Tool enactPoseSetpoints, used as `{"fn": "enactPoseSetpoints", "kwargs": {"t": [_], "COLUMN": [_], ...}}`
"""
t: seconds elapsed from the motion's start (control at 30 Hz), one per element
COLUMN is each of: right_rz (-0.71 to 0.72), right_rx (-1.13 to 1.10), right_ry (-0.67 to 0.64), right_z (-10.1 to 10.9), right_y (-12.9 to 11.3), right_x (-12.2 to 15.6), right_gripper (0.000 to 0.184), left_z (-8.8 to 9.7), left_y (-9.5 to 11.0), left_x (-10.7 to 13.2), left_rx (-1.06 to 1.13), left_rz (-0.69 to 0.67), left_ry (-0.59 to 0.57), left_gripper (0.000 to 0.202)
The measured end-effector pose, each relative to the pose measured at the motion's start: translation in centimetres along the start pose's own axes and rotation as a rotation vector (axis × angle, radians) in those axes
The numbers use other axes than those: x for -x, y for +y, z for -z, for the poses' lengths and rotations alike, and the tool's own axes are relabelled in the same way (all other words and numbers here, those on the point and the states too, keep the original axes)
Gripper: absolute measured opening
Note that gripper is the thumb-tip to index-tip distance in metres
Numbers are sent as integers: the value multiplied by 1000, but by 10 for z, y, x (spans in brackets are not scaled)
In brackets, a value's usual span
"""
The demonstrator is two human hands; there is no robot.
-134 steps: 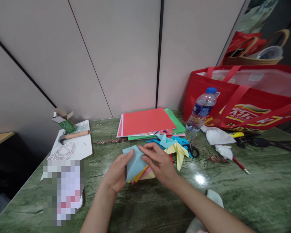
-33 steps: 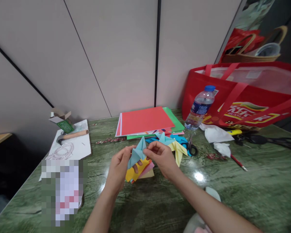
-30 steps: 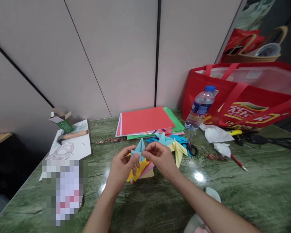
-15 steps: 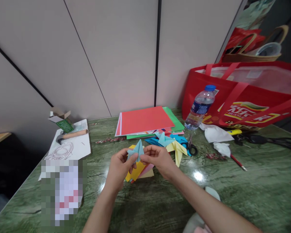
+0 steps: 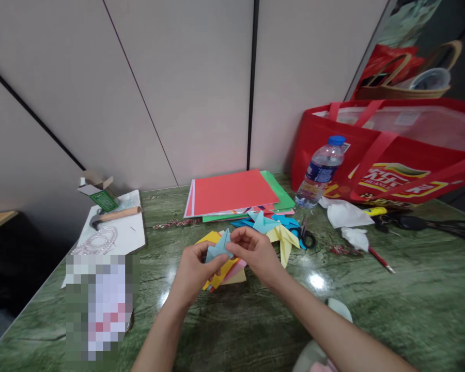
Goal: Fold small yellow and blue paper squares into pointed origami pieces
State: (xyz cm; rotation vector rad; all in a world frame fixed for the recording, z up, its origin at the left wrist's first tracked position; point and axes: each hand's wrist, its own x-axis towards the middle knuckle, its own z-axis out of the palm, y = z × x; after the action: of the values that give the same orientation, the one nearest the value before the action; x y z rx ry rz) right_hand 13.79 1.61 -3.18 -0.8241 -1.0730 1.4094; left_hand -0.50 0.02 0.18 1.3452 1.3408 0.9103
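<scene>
Both my hands pinch a small folded light-blue paper piece (image 5: pixel 219 247) just above the green table (image 5: pixel 391 310). My left hand (image 5: pixel 196 268) grips its lower left side, fingers curled. My right hand (image 5: pixel 256 253) pinches its right edge with thumb and fingers together. Under the hands lies a small pile of yellow, orange and pink paper squares (image 5: pixel 225 268). Just beyond the right hand lie folded paper shapes, blue (image 5: pixel 263 222) and pale yellow (image 5: pixel 284 240).
A stack of coloured sheets, red on top (image 5: pixel 232 192), lies by the wall. Scissors (image 5: pixel 306 235), a water bottle (image 5: pixel 320 173), a red bag (image 5: pixel 391 155), tissues (image 5: pixel 346 214) and a pencil (image 5: pixel 380 261) are to the right. A hammer (image 5: pixel 114 216) and small box (image 5: pixel 96 192) sit left.
The blue sheet, earlier flat on the pile, has been lifted and folded into a pointed shape. In the last second my hands lowered it slightly and tilted its point to the left.
</scene>
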Motion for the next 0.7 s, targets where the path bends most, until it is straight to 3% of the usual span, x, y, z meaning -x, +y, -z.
{"fn": "enactPoseSetpoints", "kwargs": {"t": [0.13, 0.3, 0.43, 0.7], "right_rz": [83, 113, 143, 286], "right_rx": [99, 139, 179, 468], "right_ry": [-39, -170, -127, -102], "right_z": [0, 1, 0, -4], "right_y": [-1, 1, 1, -9], "right_x": [1, 3, 3, 9], "right_gripper": [10, 27, 27, 26], "left_z": [0, 3, 3, 6], "left_y": [-1, -5, -2, -6], "left_x": [0, -3, -3, -4], "left_rx": [21, 70, 67, 67], "left_rz": [21, 13, -13, -71], "left_ry": [23, 43, 66, 102], "left_gripper": [17, 19, 18, 18]}}
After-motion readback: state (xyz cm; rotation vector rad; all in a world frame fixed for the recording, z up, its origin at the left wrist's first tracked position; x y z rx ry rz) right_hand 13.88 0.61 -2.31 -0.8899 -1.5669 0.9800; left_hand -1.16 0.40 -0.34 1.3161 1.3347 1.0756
